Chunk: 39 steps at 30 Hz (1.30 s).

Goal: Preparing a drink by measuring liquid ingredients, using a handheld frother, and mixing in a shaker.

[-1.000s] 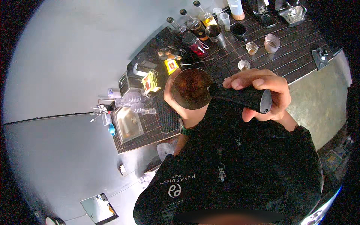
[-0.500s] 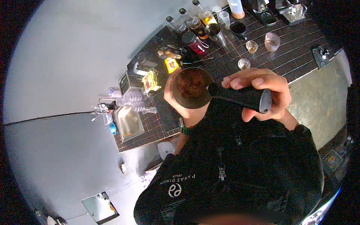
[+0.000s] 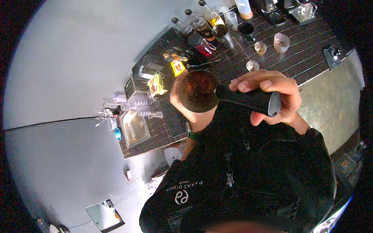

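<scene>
A person in a black zip-front jacket [image 3: 268,171], seen from above, holds a round, metal-rimmed vessel [image 3: 198,91] with a dark brown interior. It is in front of the chest, overlapping the near edge of a dark-tiled desk [image 3: 303,56] in this view. A tapered black handle [image 3: 248,103] runs from the vessel's right side to the right hand [image 3: 289,95]. The fingers of that hand curl over the top of the handle and the thumb lies below, gripping it. The left hand [image 3: 175,95] is behind and to the left of the vessel, mostly hidden; I cannot tell how tightly it closes. A green watch band [image 3: 191,134] circles the left wrist.

Along the desk's far edge stand three dark-capped glass bottles [image 3: 201,24]. Just in front of them are a dark jar with a red lower part [image 3: 202,46] and a silver metal tumbler [image 3: 221,35]; a black mug [image 3: 246,30] stands near the tumbler. Toward the desk's right part are two small clear cups [image 3: 260,48] and a larger clear round cup [image 3: 281,42]. A small black stand [image 3: 332,59] is at the right corner. Left of the vessel lie a small yellow packet [image 3: 178,68] and a yellow-and-white packet [image 3: 156,86]. A steel sink [image 3: 134,126] is set near the desk's left end, with clear plastic cups [image 3: 138,101] beside it.
</scene>
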Each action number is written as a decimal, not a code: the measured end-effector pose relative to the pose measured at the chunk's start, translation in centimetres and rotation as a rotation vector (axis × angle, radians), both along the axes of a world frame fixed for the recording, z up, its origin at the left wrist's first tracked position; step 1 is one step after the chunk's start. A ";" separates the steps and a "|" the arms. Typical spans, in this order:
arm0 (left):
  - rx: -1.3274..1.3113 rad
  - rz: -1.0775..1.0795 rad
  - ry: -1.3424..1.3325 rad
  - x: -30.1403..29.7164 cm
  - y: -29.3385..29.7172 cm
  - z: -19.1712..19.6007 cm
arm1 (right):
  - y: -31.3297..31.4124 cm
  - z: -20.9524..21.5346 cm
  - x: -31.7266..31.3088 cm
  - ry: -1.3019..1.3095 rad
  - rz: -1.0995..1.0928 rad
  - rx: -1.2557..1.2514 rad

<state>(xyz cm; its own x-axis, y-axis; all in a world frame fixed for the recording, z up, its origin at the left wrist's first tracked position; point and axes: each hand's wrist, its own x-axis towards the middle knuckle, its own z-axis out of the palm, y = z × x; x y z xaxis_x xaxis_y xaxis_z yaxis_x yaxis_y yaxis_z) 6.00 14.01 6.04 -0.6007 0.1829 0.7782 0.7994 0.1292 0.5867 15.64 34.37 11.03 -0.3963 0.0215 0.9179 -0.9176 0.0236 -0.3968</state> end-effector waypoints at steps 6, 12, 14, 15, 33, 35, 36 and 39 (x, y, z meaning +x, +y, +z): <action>0.136 -0.058 -0.098 -0.4 -0.1 -1.1 | -0.2 0.1 0.0 -0.007 -0.039 0.014; 0.177 -0.092 -0.249 -0.5 -0.6 -1.2 | -0.2 -0.1 -0.1 -0.005 -0.050 0.011; -0.006 -0.014 -0.087 -0.6 -0.5 -1.2 | -0.5 -0.3 0.0 -0.015 -0.059 -0.015; 0.070 -0.031 -0.093 -0.3 -0.1 -1.1 | -0.5 -0.2 0.0 -0.014 -0.058 -0.015; -0.016 0.011 -0.048 0.3 -0.1 -0.4 | -0.5 0.0 -0.2 -0.004 -0.045 -0.026; 0.005 0.007 -0.050 0.3 -0.1 -0.6 | -0.5 0.0 -0.2 -0.021 -0.009 -0.040; -0.034 0.017 -0.049 0.1 -0.4 -0.8 | -0.5 0.0 -0.2 -0.021 -0.009 -0.040; -0.015 0.010 -0.091 0.3 -0.2 -0.9 | -0.3 -0.2 -0.2 -0.017 -0.032 -0.006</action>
